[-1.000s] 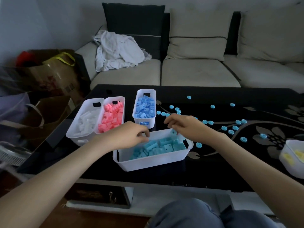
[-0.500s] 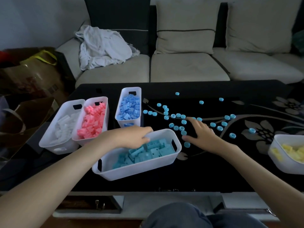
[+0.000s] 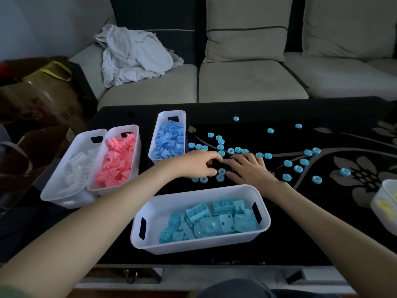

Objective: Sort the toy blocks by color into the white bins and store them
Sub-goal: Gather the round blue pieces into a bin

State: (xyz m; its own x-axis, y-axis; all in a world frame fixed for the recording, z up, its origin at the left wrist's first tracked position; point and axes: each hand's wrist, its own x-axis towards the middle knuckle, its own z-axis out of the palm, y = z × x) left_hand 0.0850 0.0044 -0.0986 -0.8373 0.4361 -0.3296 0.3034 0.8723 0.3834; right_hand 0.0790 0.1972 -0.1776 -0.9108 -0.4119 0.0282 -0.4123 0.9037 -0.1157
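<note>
Several teal round pieces (image 3: 298,168) lie scattered on the black table (image 3: 322,233). My left hand (image 3: 196,166) and my right hand (image 3: 250,169) rest on the table among them, fingertips nearly meeting, fingers spread over a few pieces. Neither hand visibly grips anything. In front of them stands a white bin (image 3: 200,191) holding teal blocks (image 3: 214,220). To the left stand three white bins: one with blue blocks (image 3: 169,143), one with pink blocks (image 3: 117,162), one with white blocks (image 3: 75,168).
A white bin with yellow blocks (image 3: 384,203) sits at the right edge. A beige sofa (image 3: 247,82) with a crumpled white cloth (image 3: 133,54) stands behind the table. Bags and a cardboard box (image 3: 36,97) crowd the floor at left.
My left hand has let go of the teal bin's rim and moved forward to the round pieces beside my right hand. The teal bin now sits nearer the front edge.
</note>
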